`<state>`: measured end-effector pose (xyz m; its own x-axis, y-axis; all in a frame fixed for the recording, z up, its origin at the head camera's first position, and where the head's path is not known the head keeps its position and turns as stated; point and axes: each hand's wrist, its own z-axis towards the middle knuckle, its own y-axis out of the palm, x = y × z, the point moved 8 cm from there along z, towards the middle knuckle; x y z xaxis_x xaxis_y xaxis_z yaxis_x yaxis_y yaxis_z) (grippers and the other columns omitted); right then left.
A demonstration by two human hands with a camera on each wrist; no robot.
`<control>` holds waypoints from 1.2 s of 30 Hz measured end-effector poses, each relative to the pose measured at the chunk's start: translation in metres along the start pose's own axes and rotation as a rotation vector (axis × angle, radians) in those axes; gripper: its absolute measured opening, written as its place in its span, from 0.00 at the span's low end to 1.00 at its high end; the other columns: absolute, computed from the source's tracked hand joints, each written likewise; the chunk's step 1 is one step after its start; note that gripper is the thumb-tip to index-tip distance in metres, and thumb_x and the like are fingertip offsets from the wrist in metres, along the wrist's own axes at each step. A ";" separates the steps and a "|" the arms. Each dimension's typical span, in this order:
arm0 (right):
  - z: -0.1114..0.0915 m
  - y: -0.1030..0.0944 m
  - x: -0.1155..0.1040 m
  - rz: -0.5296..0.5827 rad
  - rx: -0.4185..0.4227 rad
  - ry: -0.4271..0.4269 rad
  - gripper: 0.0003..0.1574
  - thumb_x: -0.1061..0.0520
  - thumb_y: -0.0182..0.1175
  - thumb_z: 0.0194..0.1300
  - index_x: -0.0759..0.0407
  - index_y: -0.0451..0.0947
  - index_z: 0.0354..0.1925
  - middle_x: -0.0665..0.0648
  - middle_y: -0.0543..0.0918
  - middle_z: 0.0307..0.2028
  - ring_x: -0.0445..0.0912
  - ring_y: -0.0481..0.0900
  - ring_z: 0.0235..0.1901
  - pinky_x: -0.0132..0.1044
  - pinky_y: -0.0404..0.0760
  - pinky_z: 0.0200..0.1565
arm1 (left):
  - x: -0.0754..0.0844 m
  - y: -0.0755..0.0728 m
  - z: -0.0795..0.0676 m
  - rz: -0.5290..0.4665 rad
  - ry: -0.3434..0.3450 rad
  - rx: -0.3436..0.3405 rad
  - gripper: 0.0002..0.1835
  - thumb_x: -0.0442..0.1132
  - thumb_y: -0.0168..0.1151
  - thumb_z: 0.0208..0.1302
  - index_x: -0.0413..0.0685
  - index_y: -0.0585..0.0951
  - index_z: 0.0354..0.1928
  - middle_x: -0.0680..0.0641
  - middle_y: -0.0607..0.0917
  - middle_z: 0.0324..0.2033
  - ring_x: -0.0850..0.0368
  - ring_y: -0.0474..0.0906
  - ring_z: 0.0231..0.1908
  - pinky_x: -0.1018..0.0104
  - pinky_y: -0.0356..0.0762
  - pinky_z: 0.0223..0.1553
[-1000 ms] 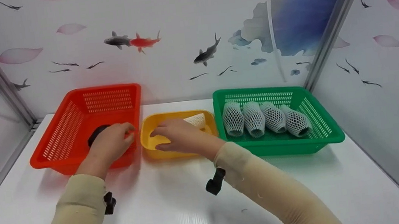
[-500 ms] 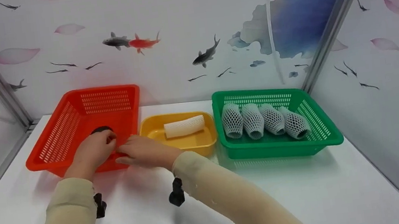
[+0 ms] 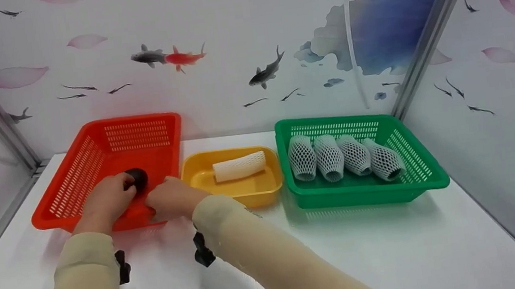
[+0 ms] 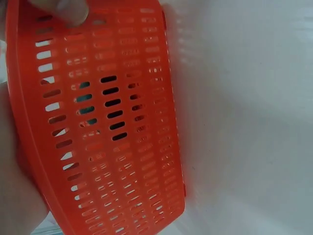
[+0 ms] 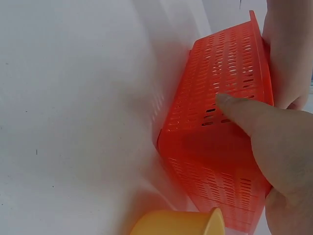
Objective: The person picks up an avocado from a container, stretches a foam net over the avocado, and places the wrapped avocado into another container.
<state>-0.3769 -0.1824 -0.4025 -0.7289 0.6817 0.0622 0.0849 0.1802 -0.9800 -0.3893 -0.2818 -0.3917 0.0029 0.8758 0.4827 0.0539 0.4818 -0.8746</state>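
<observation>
In the head view my left hand point(image 3: 108, 199) reaches over the near rim of the red basket point(image 3: 68, 185). Its fingers hold a dark, rounded object point(image 3: 137, 180) low in that basket. The object's kind cannot be told; in the left wrist view dark patches show through the slots. My right hand point(image 3: 174, 200) grips the basket's near right corner. The right wrist view shows its thumb point(image 5: 234, 107) against the outer slotted wall, the other fingers hidden behind the rim.
A yellow tray point(image 3: 234, 192) beside the red basket holds one white foam net sleeve point(image 3: 239, 167). To its right, a green basket point(image 3: 365, 193) contains several foam net sleeves point(image 3: 330, 158) in a row, dark inside. White printed panels point(image 3: 223, 12) stand behind and at the sides.
My right hand has left the yellow tray, moved left and taken hold of the red basket's corner. My left hand has drawn nearer, and the dark object has shifted toward the basket's near side.
</observation>
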 end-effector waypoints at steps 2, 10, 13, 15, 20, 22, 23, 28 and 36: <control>-0.002 -0.002 0.001 0.022 -0.022 0.041 0.07 0.45 0.65 0.65 0.42 0.80 0.40 0.45 0.79 0.31 0.41 0.71 0.40 0.32 0.65 0.52 | -0.002 0.000 0.002 0.004 -0.005 -0.014 0.24 0.42 0.55 0.72 0.36 0.69 0.64 0.31 0.73 0.56 0.32 0.66 0.55 0.33 0.62 0.59; -0.008 -0.013 -0.003 0.019 -0.027 0.091 0.04 0.49 0.63 0.66 0.41 0.80 0.40 0.45 0.79 0.32 0.42 0.70 0.40 0.33 0.67 0.50 | -0.008 -0.001 0.008 0.015 -0.034 -0.083 0.40 0.49 0.65 0.64 0.36 0.59 0.69 0.28 0.65 0.58 0.29 0.60 0.55 0.29 0.59 0.58; -0.009 -0.014 -0.004 0.077 -0.044 0.125 0.05 0.49 0.65 0.65 0.40 0.80 0.40 0.45 0.78 0.33 0.42 0.68 0.42 0.33 0.68 0.51 | -0.013 0.000 0.010 -0.007 -0.044 -0.125 0.48 0.55 0.66 0.61 0.38 0.53 0.72 0.27 0.59 0.63 0.27 0.57 0.57 0.26 0.55 0.58; -0.009 -0.013 -0.006 0.110 -0.055 0.139 0.08 0.49 0.67 0.62 0.39 0.80 0.40 0.45 0.78 0.33 0.42 0.67 0.43 0.33 0.70 0.51 | -0.018 0.002 0.010 -0.018 -0.054 -0.160 0.52 0.56 0.66 0.60 0.39 0.49 0.75 0.26 0.52 0.68 0.23 0.52 0.60 0.24 0.52 0.58; -0.007 -0.010 -0.013 0.085 -0.074 0.133 0.13 0.47 0.68 0.61 0.37 0.80 0.45 0.44 0.78 0.34 0.42 0.66 0.44 0.33 0.69 0.52 | -0.025 0.008 0.011 -0.030 -0.062 -0.212 0.51 0.53 0.64 0.63 0.44 0.43 0.76 0.30 0.37 0.73 0.20 0.44 0.64 0.24 0.50 0.58; -0.006 -0.009 -0.014 0.059 -0.080 0.124 0.14 0.47 0.68 0.62 0.37 0.80 0.47 0.44 0.78 0.35 0.42 0.67 0.44 0.33 0.68 0.53 | -0.024 0.010 0.012 -0.025 -0.053 -0.216 0.49 0.51 0.63 0.65 0.44 0.44 0.76 0.32 0.37 0.73 0.21 0.46 0.64 0.25 0.51 0.59; -0.006 -0.008 -0.014 0.053 -0.083 0.123 0.15 0.47 0.68 0.61 0.37 0.80 0.48 0.44 0.78 0.35 0.42 0.67 0.44 0.33 0.68 0.53 | -0.023 0.011 0.012 -0.023 -0.049 -0.217 0.48 0.50 0.62 0.65 0.43 0.45 0.76 0.32 0.38 0.74 0.21 0.47 0.64 0.25 0.52 0.59; -0.010 -0.008 -0.009 0.109 -0.087 0.147 0.14 0.48 0.69 0.60 0.38 0.80 0.45 0.44 0.77 0.35 0.42 0.66 0.44 0.33 0.70 0.51 | -0.022 0.014 0.014 -0.020 -0.054 -0.208 0.48 0.51 0.63 0.65 0.43 0.47 0.76 0.31 0.45 0.73 0.23 0.53 0.61 0.26 0.54 0.59; -0.012 -0.007 -0.002 0.185 -0.085 0.192 0.13 0.48 0.72 0.57 0.39 0.79 0.39 0.45 0.77 0.34 0.42 0.66 0.44 0.33 0.73 0.47 | -0.021 0.013 0.019 0.021 -0.054 -0.155 0.46 0.52 0.64 0.63 0.43 0.52 0.75 0.28 0.53 0.64 0.25 0.60 0.53 0.27 0.63 0.54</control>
<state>-0.3682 -0.1767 -0.3936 -0.5543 0.8290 -0.0738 0.2671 0.0932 -0.9591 -0.4079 -0.2933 -0.4141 -0.0484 0.8877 0.4579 0.2081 0.4573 -0.8646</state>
